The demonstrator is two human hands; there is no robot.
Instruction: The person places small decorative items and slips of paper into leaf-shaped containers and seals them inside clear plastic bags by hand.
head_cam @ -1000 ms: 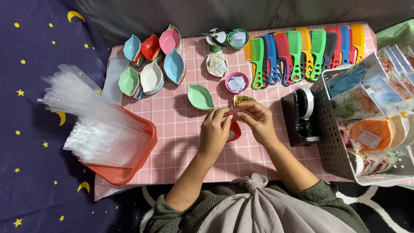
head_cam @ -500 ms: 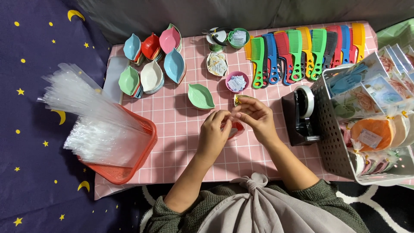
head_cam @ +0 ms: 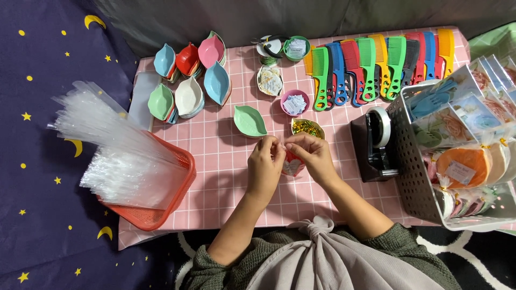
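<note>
My left hand [head_cam: 265, 165] and my right hand [head_cam: 310, 154] meet over the middle of the pink checked table [head_cam: 226, 182]. Their fingertips pinch something thin between them that is too small to make out. Under the hands lies a small red packet [head_cam: 292, 165], mostly hidden. Just beyond the hands sit a green leaf-shaped dish [head_cam: 250, 120] and a small bowl of gold bits [head_cam: 307, 128].
A red basket [head_cam: 156, 212] of clear plastic bags stands at the left. Stacks of coloured leaf dishes [head_cam: 189, 75] and a row of coloured combs [head_cam: 376, 62] line the far edge. A black tape dispenser [head_cam: 375, 140] and a grey crate [head_cam: 414, 182] of wrapped packets stand at the right.
Both hands have stayed over the red packet, with the fingertips drawing closer together and working at it. Nothing else on the table has moved.
</note>
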